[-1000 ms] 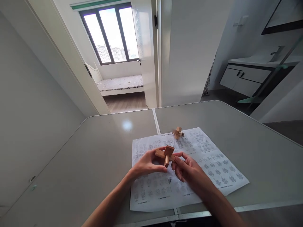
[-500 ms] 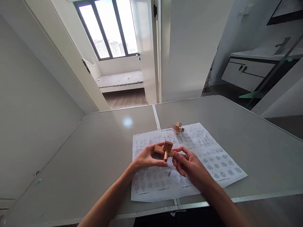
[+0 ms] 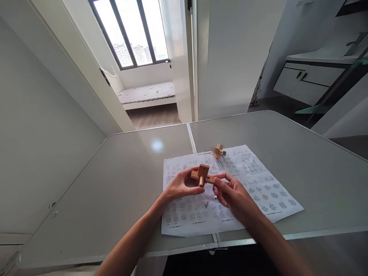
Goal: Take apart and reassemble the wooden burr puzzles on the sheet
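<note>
A reddish-brown wooden interlocking puzzle [image 3: 203, 171] is held between my two hands, just above a printed sheet. My left hand [image 3: 181, 185] is closed round its left side, fingers behind and thumb below near the round peg end. With thumb and fingers my right hand [image 3: 229, 189] pinches the end of a flat bar with a slot, which sticks out to the right of the puzzle. Part of that bar is hidden by my fingers. A second, paler wooden puzzle [image 3: 219, 151] with numbered pieces stands at the sheet's far edge, touched by neither hand.
The white instruction sheet [image 3: 276, 191], covered in small diagrams, lies on a grey table [image 3: 129, 199] with a metal seam down its middle. Past the far table edge are a wall, an open door [image 3: 182, 57], a bed [image 3: 149, 92] and a sink cabinet [image 3: 307, 80].
The slotted bar sticks out farther to the right, and its slot now shows. My right hand has drawn slightly away from my left. The camera view has tilted down.
</note>
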`<move>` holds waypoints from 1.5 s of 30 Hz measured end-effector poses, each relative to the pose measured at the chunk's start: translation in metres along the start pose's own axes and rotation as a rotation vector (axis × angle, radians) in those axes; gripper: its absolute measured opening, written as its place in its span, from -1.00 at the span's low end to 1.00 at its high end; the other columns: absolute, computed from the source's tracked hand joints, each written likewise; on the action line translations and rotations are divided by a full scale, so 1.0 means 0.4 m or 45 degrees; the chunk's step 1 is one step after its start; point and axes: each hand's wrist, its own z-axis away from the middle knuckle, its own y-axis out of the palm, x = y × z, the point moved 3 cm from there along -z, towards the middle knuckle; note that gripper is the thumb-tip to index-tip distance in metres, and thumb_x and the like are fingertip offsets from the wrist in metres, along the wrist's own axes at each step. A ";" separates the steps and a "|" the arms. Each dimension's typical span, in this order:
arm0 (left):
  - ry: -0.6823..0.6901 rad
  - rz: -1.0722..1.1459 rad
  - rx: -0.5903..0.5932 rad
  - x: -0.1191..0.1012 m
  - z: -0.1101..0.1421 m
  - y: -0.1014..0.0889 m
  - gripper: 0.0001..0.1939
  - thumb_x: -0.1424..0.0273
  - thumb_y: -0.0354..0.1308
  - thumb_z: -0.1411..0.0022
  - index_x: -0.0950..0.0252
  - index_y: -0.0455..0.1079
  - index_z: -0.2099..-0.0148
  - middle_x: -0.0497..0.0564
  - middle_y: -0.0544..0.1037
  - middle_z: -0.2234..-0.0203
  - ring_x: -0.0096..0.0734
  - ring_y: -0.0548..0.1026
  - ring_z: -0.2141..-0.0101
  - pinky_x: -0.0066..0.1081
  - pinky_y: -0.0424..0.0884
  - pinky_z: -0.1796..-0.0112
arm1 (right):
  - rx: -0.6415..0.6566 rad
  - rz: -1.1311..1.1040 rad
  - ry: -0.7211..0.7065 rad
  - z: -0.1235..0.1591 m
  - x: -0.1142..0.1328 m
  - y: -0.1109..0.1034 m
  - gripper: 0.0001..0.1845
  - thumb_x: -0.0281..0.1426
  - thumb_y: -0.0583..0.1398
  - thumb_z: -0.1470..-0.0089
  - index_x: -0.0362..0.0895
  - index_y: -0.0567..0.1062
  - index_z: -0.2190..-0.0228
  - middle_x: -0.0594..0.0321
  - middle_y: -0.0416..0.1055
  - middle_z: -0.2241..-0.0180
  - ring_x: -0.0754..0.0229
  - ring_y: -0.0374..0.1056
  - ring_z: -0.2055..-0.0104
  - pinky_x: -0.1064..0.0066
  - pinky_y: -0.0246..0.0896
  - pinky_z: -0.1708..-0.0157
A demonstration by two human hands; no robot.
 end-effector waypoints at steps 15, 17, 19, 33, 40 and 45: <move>-0.001 0.106 0.035 0.007 0.003 0.008 -0.31 0.22 0.47 -0.23 0.24 0.41 -0.34 0.25 0.69 0.01 -0.10 0.71 0.11 -0.14 0.57 0.00 | -0.082 -0.018 0.072 0.009 0.000 -0.007 -0.54 -0.04 0.43 -0.17 -0.07 0.40 0.22 0.42 0.42 0.52 0.40 0.12 0.61 0.47 -0.03 0.58; -0.020 0.131 0.038 0.010 0.003 0.010 -0.35 0.20 0.45 -0.26 0.25 0.43 -0.32 0.25 0.70 0.02 -0.09 0.72 0.12 -0.11 0.59 0.01 | -0.119 -0.021 0.076 0.008 -0.003 -0.011 -0.54 -0.04 0.43 -0.16 -0.07 0.41 0.20 0.41 0.43 0.50 0.38 0.15 0.59 0.47 0.01 0.57; -0.029 0.167 0.025 0.014 0.003 0.012 -0.38 0.15 0.42 -0.28 0.26 0.46 -0.30 0.24 0.71 0.08 -0.08 0.72 0.14 -0.11 0.62 0.05 | -0.161 -0.014 0.053 0.006 -0.005 -0.016 -0.53 -0.03 0.44 -0.15 -0.07 0.43 0.18 0.39 0.44 0.49 0.37 0.17 0.58 0.48 0.02 0.57; -0.051 -0.014 -0.128 0.006 0.004 0.011 -0.44 0.08 0.38 -0.31 0.33 0.58 -0.20 0.20 0.75 0.35 -0.26 0.69 0.40 -0.42 0.49 0.40 | -0.312 0.107 -0.106 0.006 0.009 -0.009 -0.47 0.02 0.44 -0.09 -0.07 0.41 0.17 0.32 0.53 0.45 0.30 0.20 0.60 0.41 0.08 0.60; 0.013 -0.213 -0.297 0.001 0.005 -0.015 -0.31 -0.13 0.18 -0.36 0.39 0.56 -0.16 0.17 0.72 0.41 -0.24 0.68 0.47 -0.32 0.58 0.42 | -0.450 0.007 -0.112 0.011 0.016 -0.026 -0.49 -0.05 0.48 -0.07 -0.04 0.40 0.19 0.34 0.51 0.44 0.31 0.17 0.58 0.43 0.06 0.59; 0.047 -0.613 -0.672 0.003 0.007 -0.065 -0.52 -0.01 0.12 -0.45 0.29 0.61 0.04 0.00 0.63 0.53 -0.35 0.59 0.50 -0.33 0.53 0.31 | -0.430 0.018 -0.047 0.012 0.011 -0.026 -0.51 -0.06 0.47 -0.08 -0.04 0.40 0.18 0.32 0.52 0.45 0.30 0.18 0.57 0.43 0.07 0.59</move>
